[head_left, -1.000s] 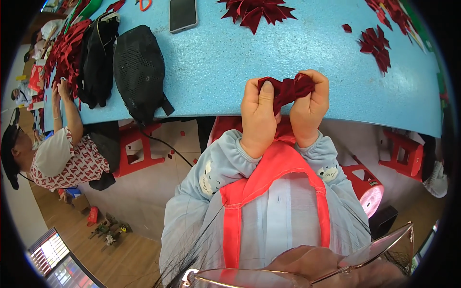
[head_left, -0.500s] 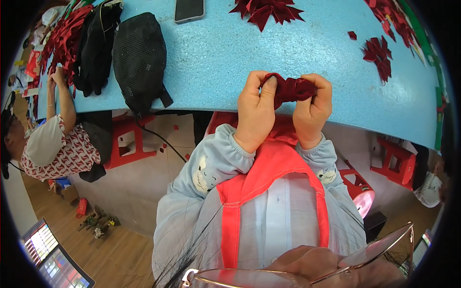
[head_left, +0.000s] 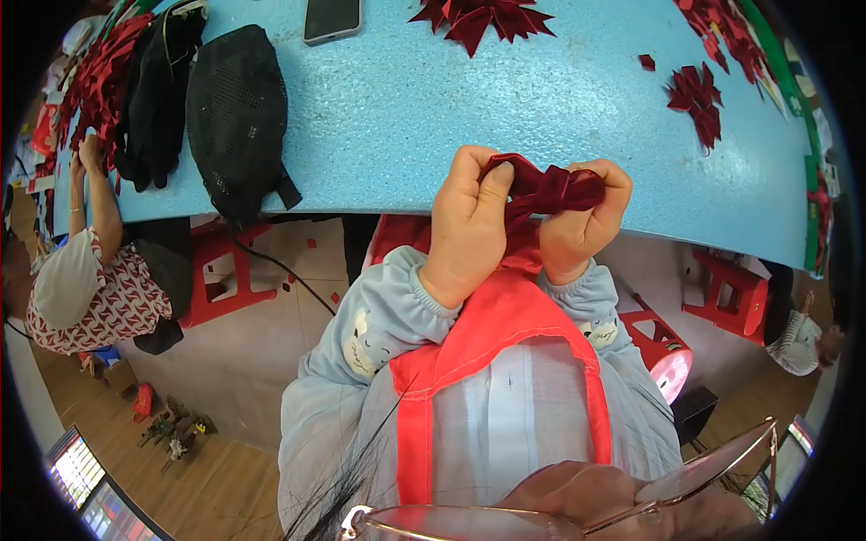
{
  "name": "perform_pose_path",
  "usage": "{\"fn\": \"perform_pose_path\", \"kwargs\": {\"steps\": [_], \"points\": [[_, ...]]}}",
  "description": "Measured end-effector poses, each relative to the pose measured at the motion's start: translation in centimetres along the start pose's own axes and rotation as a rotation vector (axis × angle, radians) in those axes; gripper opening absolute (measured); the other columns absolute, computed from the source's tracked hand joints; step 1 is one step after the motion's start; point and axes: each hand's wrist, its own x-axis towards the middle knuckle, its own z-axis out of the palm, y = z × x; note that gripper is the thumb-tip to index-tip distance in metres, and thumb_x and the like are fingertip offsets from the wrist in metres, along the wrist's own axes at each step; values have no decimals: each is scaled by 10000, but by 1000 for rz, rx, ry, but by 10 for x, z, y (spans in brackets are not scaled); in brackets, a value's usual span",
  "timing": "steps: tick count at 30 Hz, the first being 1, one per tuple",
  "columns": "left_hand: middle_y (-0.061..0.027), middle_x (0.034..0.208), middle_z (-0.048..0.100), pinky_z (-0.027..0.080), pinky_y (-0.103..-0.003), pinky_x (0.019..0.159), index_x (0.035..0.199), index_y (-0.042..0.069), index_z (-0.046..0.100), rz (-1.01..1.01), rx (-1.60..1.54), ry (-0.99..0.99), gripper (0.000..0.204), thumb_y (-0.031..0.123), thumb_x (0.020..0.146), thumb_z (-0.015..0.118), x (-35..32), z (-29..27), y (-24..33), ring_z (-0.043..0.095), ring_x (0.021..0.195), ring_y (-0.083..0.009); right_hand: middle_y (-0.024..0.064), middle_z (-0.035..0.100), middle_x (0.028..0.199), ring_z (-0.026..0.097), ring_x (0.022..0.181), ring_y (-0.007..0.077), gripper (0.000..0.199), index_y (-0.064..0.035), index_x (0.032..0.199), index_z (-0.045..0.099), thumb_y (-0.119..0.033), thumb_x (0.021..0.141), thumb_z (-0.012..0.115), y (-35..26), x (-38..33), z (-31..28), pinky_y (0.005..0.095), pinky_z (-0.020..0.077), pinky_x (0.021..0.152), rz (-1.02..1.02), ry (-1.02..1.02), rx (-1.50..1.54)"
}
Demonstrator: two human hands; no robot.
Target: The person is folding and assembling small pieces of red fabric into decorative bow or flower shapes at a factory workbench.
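A dark red velvet ribbon bow [head_left: 552, 191] is held up between my hands near the front edge of the blue table. My left hand [head_left: 466, 225] pinches its left part, with the thumb lying on top of the fabric. Around the right loop, the fingers of my right hand [head_left: 585, 221] are curled, and part of that hand is behind the ribbon. The bow's middle band faces up. Farther back lie a pile of red velvet bows [head_left: 483, 20] and, to the right, a smaller red bow [head_left: 695, 105] beside a small red scrap [head_left: 647, 62].
At the left, a black mesh bag [head_left: 237, 117] rests beside a black cloth item [head_left: 155, 99]; a phone [head_left: 332, 18] lies behind. A co-worker [head_left: 99, 279] handles a heap of red ribbons [head_left: 101, 86]. Red stools [head_left: 225, 275] stand under the table.
The bow has turned and spread, so its middle band and right loop show more plainly. Both hands stay closed on it and sit slightly lower. The whole view has shifted a little.
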Motion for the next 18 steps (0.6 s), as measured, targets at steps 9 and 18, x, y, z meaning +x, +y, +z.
{"fn": "perform_pose_path", "kwargs": {"steps": [9, 18], "points": [[6, 814, 542, 412, -180, 574, 942, 45, 469, 83, 97, -62, 72, 116, 944, 456, -2, -7, -3, 468, 665, -33, 71, 535, 748, 462, 567, 131, 193, -10, 939, 473, 66, 779, 549, -18, 16, -11, 263, 414, 530, -223, -283, -147], [-45, 786, 568, 435, -201, 589, 985, 45, 435, 66, -35, -112, 57, 80, 953, 403, -16, -15, -6, 498, 657, -61, 33, 485, 662, 363, 466, 128, 276, -50, 839, 559, -23, 583, 658, -14, 22, -17, 267, 256, 403, -699, -497, 31]]}}
